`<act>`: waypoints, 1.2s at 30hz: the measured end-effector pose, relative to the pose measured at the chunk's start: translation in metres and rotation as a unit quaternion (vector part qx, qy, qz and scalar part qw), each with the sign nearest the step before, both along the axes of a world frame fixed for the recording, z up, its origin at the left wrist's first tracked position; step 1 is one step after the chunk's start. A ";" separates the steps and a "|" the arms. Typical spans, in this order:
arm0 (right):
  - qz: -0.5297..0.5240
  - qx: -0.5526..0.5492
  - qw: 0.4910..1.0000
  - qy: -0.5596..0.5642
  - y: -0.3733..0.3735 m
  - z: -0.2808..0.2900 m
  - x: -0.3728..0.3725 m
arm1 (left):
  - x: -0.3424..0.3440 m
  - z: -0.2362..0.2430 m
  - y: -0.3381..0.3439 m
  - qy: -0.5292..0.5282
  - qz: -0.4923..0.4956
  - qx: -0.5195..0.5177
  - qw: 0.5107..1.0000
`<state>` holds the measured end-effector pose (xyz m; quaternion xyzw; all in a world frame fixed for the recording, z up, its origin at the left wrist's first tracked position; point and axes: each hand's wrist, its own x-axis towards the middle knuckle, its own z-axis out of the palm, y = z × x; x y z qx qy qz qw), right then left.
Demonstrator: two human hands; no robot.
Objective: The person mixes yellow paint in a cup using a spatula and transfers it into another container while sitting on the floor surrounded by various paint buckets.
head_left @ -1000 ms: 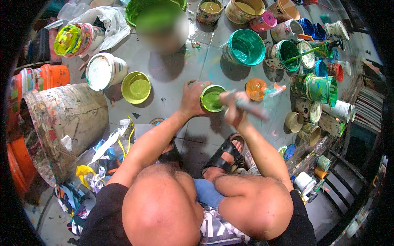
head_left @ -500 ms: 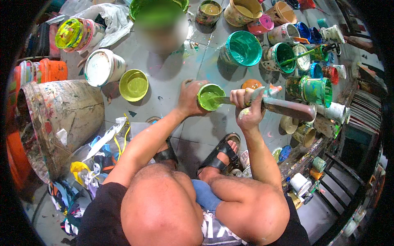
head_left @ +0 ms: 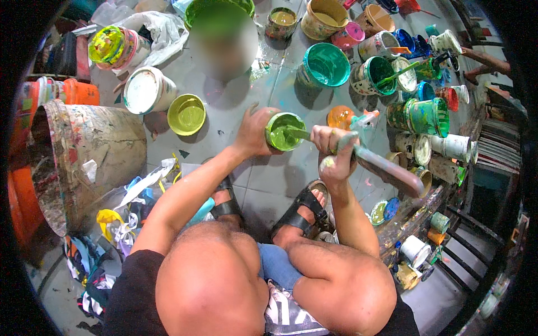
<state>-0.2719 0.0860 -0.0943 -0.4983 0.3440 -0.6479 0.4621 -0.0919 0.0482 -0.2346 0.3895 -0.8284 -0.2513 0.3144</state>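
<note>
My left hand [head_left: 255, 133] is wrapped around the far-left side of a small round tub [head_left: 286, 147] of green paint, tilted a little so its inside shows. Closed in a fist, my right hand [head_left: 335, 151] grips a long flat paint spatula [head_left: 392, 175]. Its thin end dips into the green paint, while its thick brown end sticks out to the right past my wrist. Paint smears mark my right thumb. Just beyond that hand are an orange round object [head_left: 340, 117] and a paint-stained item with an orange tip [head_left: 367, 119].
An open yellow-green tub [head_left: 186, 115] and a white-lidded bucket [head_left: 147, 89] stand left. A teal bucket [head_left: 323, 65] is ahead, with many paint pots crowding the right. A large stained barrel [head_left: 101, 157] lies at left, near scraps [head_left: 126, 221]. My sandalled feet [head_left: 305, 210] are below my hands.
The view has shifted slightly. The spatula's brown end has swung lower and toward me, and its thin end still sits in the green paint. My left hand keeps hold of the tub.
</note>
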 end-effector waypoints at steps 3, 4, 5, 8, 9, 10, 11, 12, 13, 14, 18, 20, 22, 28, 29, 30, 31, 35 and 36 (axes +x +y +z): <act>0.006 -0.039 0.999 0.025 0.005 0.032 0.008 | 0.013 0.030 -0.010 -0.012 -0.042 -0.009 0.999; 0.014 -0.052 0.998 0.028 0.005 0.044 0.010 | 0.017 0.040 -0.012 -0.014 -0.052 -0.011 0.998; 0.015 -0.066 0.996 0.053 0.005 0.052 0.007 | 0.015 0.048 -0.015 -0.011 -0.059 -0.022 0.998; 0.034 -0.083 0.993 0.082 -0.001 0.060 -0.001 | 0.012 0.072 -0.018 -0.007 -0.071 -0.036 0.997; 0.035 -0.068 0.995 0.070 -0.003 0.057 -0.002 | 0.012 0.081 -0.018 -0.007 -0.069 -0.029 0.997; 0.037 -0.053 0.996 0.058 -0.005 0.053 -0.002 | 0.011 0.089 -0.017 -0.007 -0.068 -0.023 0.997; 0.008 -0.026 0.997 0.069 -0.006 0.051 -0.002 | 0.013 0.093 -0.014 -0.005 -0.064 -0.021 0.998; -0.018 0.003 0.997 0.079 -0.007 0.050 -0.002 | 0.014 0.097 -0.013 -0.002 -0.060 -0.019 0.998; -0.042 0.012 0.995 0.091 -0.008 0.051 -0.006 | 0.015 0.101 -0.012 0.001 -0.056 -0.016 0.998; -0.050 0.037 0.997 0.047 -0.007 0.056 -0.011 | 0.013 0.106 -0.009 0.020 -0.055 0.015 0.998; -0.068 0.116 0.967 -0.218 -0.007 0.090 -0.018 | 0.010 0.121 -0.005 0.066 -0.047 0.065 0.995; -0.134 0.150 0.946 -0.254 -0.007 0.091 -0.027 | 0.007 0.126 -0.004 0.077 -0.043 0.060 0.994; -0.206 0.183 0.913 -0.303 -0.008 0.097 -0.034 | -0.001 0.132 -0.001 0.094 -0.041 0.064 0.993; -0.244 0.202 0.861 -0.399 -0.011 0.088 -0.047 | -0.007 0.130 0.002 0.103 -0.003 0.072 0.992; -0.252 0.210 0.864 -0.382 -0.011 0.087 -0.044 | -0.008 0.128 0.002 0.112 -0.001 0.071 0.991; -0.260 0.217 0.867 -0.365 -0.013 0.084 -0.038 | -0.008 0.126 0.003 0.121 0.001 0.071 0.990; -0.269 0.224 0.870 -0.349 -0.014 0.082 -0.035 | -0.008 0.123 0.003 0.130 0.003 0.070 0.989; -0.277 0.226 0.872 -0.334 -0.017 0.068 -0.048 | -0.012 0.123 0.007 0.165 -0.005 0.071 0.984; -0.286 0.225 0.871 -0.331 -0.017 0.069 -0.049 | -0.010 0.120 0.007 0.166 -0.005 0.059 0.984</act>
